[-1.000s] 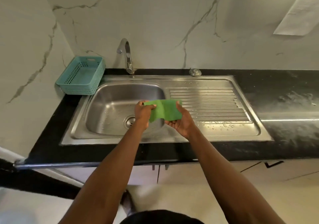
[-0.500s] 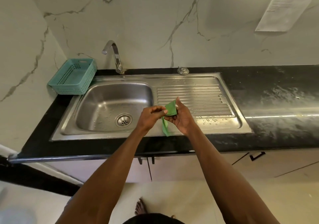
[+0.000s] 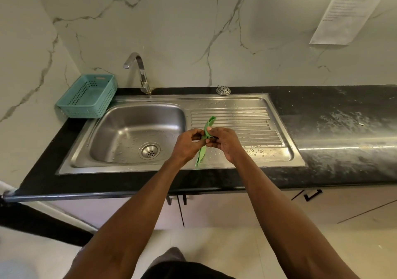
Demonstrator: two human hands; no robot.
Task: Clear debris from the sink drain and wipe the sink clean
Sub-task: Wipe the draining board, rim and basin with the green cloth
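Observation:
A green cloth (image 3: 209,125), folded into a narrow strip, is pinched between my left hand (image 3: 188,144) and my right hand (image 3: 224,142). Both hands hover over the front of the steel sink unit (image 3: 120,169), where the basin meets the ribbed drainboard (image 3: 240,126). One end of the cloth sticks up past my fingers and the other hangs down below them. The basin (image 3: 133,126) is wet with droplets. Its round drain strainer (image 3: 149,151) sits at the bottom, left of my hands, with no debris visible on it.
A teal perforated basket (image 3: 88,97) stands at the left behind the basin. A chrome tap (image 3: 139,72) rises at the back. A loose round metal strainer cap (image 3: 223,90) lies on the back ledge. The black countertop (image 3: 343,128) right of the sink is smeared white.
The cloth was spread flat between my hands; it is now folded into a narrow strip. My hands have come together and sit over the basin's right edge. The view has swung right.

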